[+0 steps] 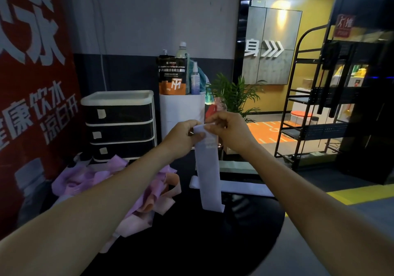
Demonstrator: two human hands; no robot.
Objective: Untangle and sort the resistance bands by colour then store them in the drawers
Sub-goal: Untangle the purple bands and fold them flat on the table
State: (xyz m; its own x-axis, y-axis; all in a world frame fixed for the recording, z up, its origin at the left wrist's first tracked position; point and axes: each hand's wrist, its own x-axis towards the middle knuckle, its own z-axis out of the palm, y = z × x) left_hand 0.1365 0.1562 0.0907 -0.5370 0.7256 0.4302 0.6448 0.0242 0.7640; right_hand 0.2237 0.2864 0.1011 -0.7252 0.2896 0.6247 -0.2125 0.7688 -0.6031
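Left hand (185, 134) and right hand (226, 126) both pinch the top edge of a pale lavender band (208, 169), which hangs upright over the black table (213, 243). Fingertips are hidden behind the band. At 9 o'clock lies a tangled pile (119, 182) of purple and peach bands, partly covered by the left forearm. The drawer unit (119, 124) stands at 10 o'clock, drawers closed, labels illegible.

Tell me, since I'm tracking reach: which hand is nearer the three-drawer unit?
Left. The left hand grips the pale band just right of the three-drawer unit; the right hand pinches the band's top edge farther right, beyond the left hand.
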